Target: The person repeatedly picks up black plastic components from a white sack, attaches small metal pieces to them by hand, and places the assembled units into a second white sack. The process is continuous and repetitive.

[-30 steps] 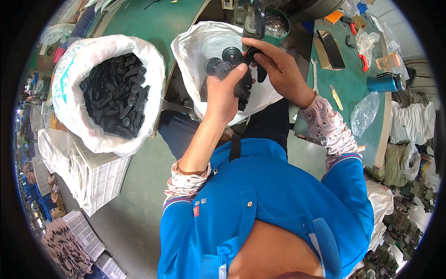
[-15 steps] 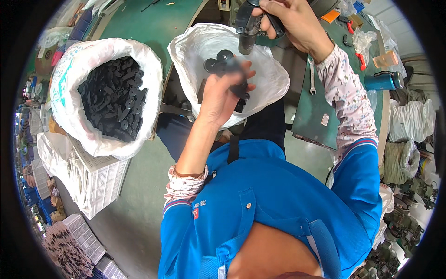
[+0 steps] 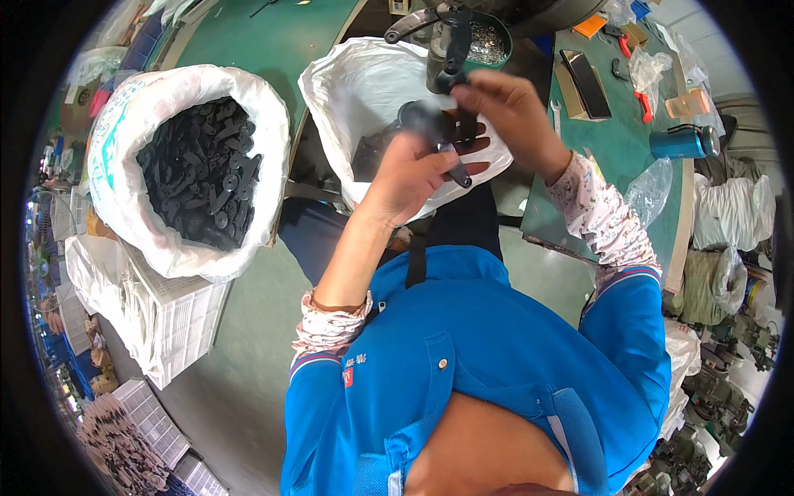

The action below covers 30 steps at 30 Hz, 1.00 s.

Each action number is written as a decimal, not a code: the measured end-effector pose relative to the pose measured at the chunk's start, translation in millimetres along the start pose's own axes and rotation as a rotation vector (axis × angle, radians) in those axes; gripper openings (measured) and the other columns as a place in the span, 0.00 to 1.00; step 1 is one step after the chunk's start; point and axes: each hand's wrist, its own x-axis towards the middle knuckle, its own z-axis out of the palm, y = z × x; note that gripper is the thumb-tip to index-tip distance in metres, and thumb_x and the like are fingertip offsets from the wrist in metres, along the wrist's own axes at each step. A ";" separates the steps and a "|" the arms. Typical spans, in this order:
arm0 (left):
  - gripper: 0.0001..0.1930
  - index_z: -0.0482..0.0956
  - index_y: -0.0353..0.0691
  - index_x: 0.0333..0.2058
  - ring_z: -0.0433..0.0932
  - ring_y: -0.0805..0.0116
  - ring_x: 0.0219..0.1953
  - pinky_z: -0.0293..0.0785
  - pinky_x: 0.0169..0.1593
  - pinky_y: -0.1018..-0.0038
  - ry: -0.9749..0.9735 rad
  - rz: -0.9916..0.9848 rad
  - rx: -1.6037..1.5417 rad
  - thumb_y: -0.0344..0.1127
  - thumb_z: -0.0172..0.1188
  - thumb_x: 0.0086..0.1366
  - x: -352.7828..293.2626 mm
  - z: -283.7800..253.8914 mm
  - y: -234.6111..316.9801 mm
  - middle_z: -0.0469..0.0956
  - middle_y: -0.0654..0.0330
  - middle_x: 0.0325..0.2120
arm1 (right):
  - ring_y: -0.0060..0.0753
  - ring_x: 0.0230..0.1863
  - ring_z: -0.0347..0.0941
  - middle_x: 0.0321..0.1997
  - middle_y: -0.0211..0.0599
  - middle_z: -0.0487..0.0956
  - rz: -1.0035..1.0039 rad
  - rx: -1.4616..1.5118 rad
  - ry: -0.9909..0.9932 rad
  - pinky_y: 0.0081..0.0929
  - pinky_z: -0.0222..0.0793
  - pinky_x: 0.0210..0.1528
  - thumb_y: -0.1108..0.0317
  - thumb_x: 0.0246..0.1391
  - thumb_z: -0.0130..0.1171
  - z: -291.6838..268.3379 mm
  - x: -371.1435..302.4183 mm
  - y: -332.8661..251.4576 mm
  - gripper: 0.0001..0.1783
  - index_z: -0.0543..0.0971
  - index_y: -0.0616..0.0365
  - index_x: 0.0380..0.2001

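My left hand is raised over a white bag and grips a black plastic part with a round end. My right hand is just to its right, fingers pinched on the same cluster of black pieces, right under a dark lever press. A few black parts lie inside that bag, mostly hidden by my hands. To the left stands a big white sack filled with several black parts.
A green workbench on the right holds a phone, a blue can, red-handled tools and a clear bag. A bowl of small metal bits sits by the press. White crates stand under the sack.
My right hand came down from the press handle and met my left hand. Both hands now hold the black parts together over the bag.
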 end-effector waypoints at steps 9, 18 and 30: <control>0.12 0.73 0.29 0.47 0.81 0.64 0.38 0.79 0.45 0.68 0.118 0.092 0.315 0.26 0.53 0.66 6.1 -8.4 1.2 0.79 0.53 0.37 | 0.16 0.24 0.70 0.30 0.30 0.78 -0.032 -0.162 -0.069 0.17 0.68 0.26 0.68 0.61 0.51 2.6 -14.1 -2.1 0.17 0.75 0.55 0.53; 0.22 0.59 0.34 0.59 0.75 0.53 0.50 0.75 0.53 0.57 0.128 0.145 0.086 0.24 0.48 0.66 7.7 -4.6 -5.0 0.71 0.44 0.51 | 0.16 0.26 0.71 0.32 0.30 0.79 -0.288 -0.115 0.133 0.14 0.68 0.29 0.71 0.58 0.55 -15.9 8.1 -36.0 0.18 0.75 0.58 0.52; 0.20 0.58 0.29 0.59 0.74 0.48 0.52 0.75 0.53 0.61 0.041 0.020 0.165 0.23 0.40 0.68 3.2 -6.8 -2.5 0.68 0.42 0.54 | 0.19 0.25 0.73 0.33 0.33 0.79 0.075 0.056 0.034 0.14 0.63 0.20 0.59 0.61 0.55 -27.0 46.4 -41.0 0.25 0.68 0.61 0.57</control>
